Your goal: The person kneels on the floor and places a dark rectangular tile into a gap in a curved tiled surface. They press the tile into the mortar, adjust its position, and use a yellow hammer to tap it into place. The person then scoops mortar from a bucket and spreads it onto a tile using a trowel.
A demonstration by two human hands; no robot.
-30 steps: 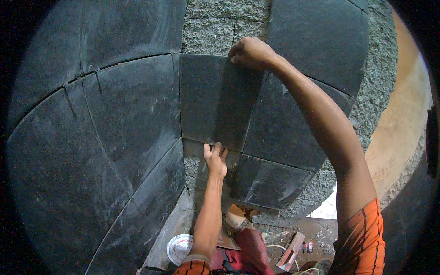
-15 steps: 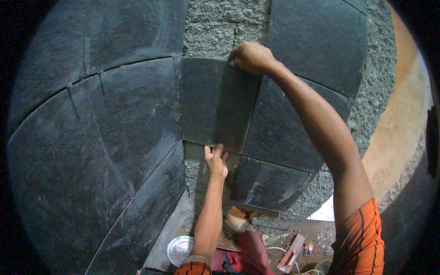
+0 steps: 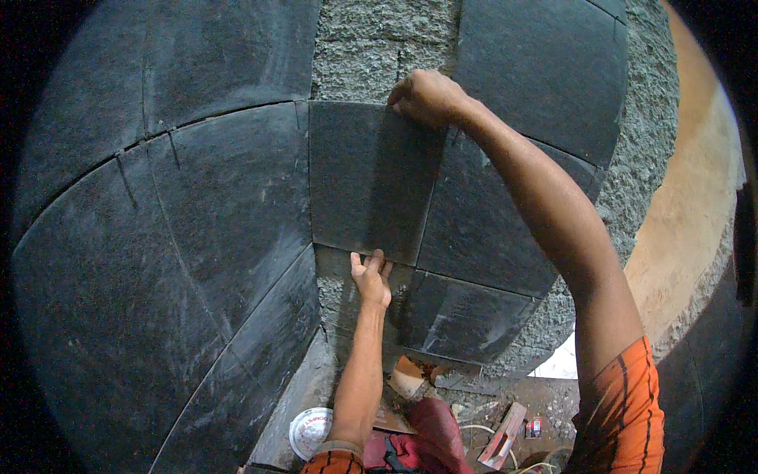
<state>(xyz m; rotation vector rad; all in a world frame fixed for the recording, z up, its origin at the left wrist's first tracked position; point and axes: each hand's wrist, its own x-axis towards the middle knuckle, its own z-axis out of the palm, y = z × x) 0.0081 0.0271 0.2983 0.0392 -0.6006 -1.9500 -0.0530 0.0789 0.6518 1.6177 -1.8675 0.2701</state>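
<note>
A dark grey stone tile sits in a gap on the wall, between a large dark tile on its left and another dark tile on its right. My right hand is at its upper edge, near the upper right corner, with fingers curled over that edge and the fingertips partly hidden. Below, my left hand reaches up with fingers spread, their tips against the tile's lower edge. A shadow falls down the right half of the tile.
Rough grey mortar shows above the tile, with another bare patch beneath it. Large dark tiles cover the left wall. On the ground are a round white lid or bucket, a reddish wooden-looking piece and broken fragments.
Both hands keep their places at the tile's upper and lower edges. The view has shifted very slightly; the tile shows no clear movement against its neighbours.
</note>
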